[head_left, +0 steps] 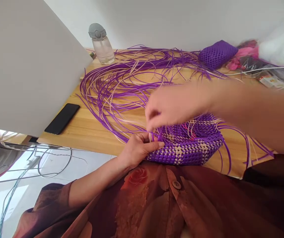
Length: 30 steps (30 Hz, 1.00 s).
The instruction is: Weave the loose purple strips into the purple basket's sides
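A half-woven basket of purple and cream plastic strips lies at the table's front edge, against the person's shirt. My left hand grips the basket's left rim, thumb on the outside and fingers tucked behind. Just above it is my right hand, blurred by motion, with its fingers curled in near the rim; a strip seems to run by its fingertips, but the blur hides what it holds. Long loose purple and cream strips fan out from the basket over the table to the left and back.
A black phone lies at the table's left edge. At the back stand a clear water bottle with a grey lid and a purple woven piece. Pink and clear plastic bags and a white cable lie back right.
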### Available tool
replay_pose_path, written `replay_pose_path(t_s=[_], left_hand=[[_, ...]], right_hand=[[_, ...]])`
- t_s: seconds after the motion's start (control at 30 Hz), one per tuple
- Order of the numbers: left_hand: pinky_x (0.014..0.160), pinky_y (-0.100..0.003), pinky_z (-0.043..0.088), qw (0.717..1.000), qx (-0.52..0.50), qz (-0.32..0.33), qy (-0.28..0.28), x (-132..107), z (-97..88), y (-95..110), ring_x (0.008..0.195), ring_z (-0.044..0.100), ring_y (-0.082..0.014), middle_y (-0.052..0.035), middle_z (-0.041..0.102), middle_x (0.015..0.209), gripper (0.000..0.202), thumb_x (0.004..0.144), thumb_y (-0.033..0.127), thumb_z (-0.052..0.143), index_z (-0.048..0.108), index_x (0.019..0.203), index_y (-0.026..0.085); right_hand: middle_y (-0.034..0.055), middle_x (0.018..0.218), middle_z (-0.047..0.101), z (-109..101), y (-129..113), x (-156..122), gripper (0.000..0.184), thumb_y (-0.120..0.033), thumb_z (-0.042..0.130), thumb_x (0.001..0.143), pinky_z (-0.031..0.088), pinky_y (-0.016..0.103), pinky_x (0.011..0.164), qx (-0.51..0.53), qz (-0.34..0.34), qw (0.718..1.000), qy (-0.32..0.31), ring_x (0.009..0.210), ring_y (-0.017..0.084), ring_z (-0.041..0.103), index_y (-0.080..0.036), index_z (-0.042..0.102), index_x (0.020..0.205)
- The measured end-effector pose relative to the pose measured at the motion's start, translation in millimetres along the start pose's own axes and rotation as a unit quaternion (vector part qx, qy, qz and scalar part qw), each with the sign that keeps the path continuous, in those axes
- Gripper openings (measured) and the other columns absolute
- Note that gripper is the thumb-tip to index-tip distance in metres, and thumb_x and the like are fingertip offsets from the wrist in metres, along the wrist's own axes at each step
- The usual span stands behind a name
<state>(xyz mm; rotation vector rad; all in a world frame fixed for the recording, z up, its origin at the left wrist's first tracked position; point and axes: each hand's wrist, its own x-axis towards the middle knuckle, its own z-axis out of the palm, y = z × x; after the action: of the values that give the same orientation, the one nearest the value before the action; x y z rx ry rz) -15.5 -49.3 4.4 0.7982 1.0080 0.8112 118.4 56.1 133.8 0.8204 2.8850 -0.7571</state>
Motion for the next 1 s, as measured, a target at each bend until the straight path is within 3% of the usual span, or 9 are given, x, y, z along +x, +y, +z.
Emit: replay_pose_path(t_s=[0.1,0.27,0.37,0.5,0.63,0.8,0.9,1.0], left_hand=[[0.063,-0.026,0.043,1.000,0.024,-0.001,-0.001,-0.5,-0.5,-0.4,0.064,0.057,-0.0126,0.0000,0.069,0.073,0.024,0.066,0.033,0.085,0.075,0.080,0.016],[0.083,-0.030,0.049,0.996,0.032,0.078,0.034,-0.3,0.9,-4.3,0.086,0.066,-0.0193,-0.0027,0.074,0.085,0.019,0.066,0.025,0.084,0.076,0.082,0.017],[0.087,-0.032,0.049,0.999,0.010,0.049,0.018,-4.3,0.2,-5.6,0.089,0.066,-0.0193,-0.0042,0.075,0.093,0.023,0.067,0.023,0.084,0.076,0.088,0.016],[0.084,-0.033,0.049,1.000,-0.016,-0.017,0.015,-9.5,-3.8,-7.4,0.083,0.066,-0.0191,-0.0065,0.075,0.091,0.029,0.066,0.028,0.086,0.076,0.088,0.013],[0.075,-0.031,0.048,0.997,-0.063,-0.023,0.039,-8.2,-3.9,-9.1,0.073,0.064,-0.0172,-0.0062,0.073,0.080,0.032,0.063,0.033,0.088,0.075,0.082,0.012],[0.076,-0.031,0.047,0.995,-0.084,-0.032,0.040,-8.1,-0.7,-4.1,0.074,0.063,-0.0171,-0.0051,0.072,0.078,0.031,0.058,0.027,0.090,0.074,0.080,0.013],[0.074,-0.028,0.045,0.998,-0.057,-0.024,0.009,-12.4,-3.5,1.2,0.075,0.061,-0.0148,-0.0036,0.071,0.081,0.027,0.062,0.025,0.088,0.075,0.083,0.014],[0.067,-0.025,0.042,1.000,0.014,-0.011,-0.001,-17.8,-6.6,7.4,0.066,0.054,-0.0108,0.0000,0.065,0.071,0.019,0.067,0.027,0.085,0.072,0.073,0.015]], right_hand=[[-0.0013,0.059,0.063,15.4,-5.7,-6.7,0.013,-0.015,0.067,0.079,0.035,0.026,0.059,-0.023,-0.037,0.996,-0.081,0.056,0.009,0.051,-0.016,0.071,0.067],[-0.0029,0.060,0.058,38.0,-8.3,-11.1,0.017,-0.010,0.061,0.082,0.029,0.025,0.058,0.009,-0.071,0.996,-0.054,0.056,0.007,0.044,-0.014,0.066,0.066],[-0.0041,0.060,0.059,50.2,3.2,-7.6,0.013,-0.012,0.061,0.081,0.029,0.024,0.059,0.073,-0.082,0.994,-0.028,0.057,0.007,0.045,-0.014,0.069,0.072],[-0.0057,0.057,0.057,61.7,15.2,-5.4,0.011,-0.018,0.063,0.081,0.031,0.023,0.060,0.145,-0.056,0.988,-0.012,0.057,0.006,0.048,-0.015,0.072,0.074],[-0.0064,0.057,0.055,65.8,16.2,-5.8,0.012,-0.023,0.065,0.081,0.031,0.023,0.061,0.176,-0.020,0.984,-0.013,0.057,0.006,0.048,-0.016,0.071,0.074],[-0.0061,0.059,0.056,71.8,15.9,-5.8,0.014,-0.025,0.063,0.083,0.029,0.024,0.060,0.204,-0.009,0.979,0.007,0.057,0.006,0.047,-0.017,0.072,0.076],[-0.0067,0.056,0.054,74.1,16.2,-6.8,0.016,-0.028,0.064,0.084,0.029,0.024,0.059,0.221,-0.017,0.975,0.016,0.054,0.005,0.044,-0.016,0.070,0.077],[-0.0064,0.055,0.056,76.4,16.6,-7.7,0.024,-0.038,0.068,0.085,0.029,0.023,0.056,0.255,-0.019,0.967,0.021,0.052,0.005,0.044,-0.015,0.068,0.078]])
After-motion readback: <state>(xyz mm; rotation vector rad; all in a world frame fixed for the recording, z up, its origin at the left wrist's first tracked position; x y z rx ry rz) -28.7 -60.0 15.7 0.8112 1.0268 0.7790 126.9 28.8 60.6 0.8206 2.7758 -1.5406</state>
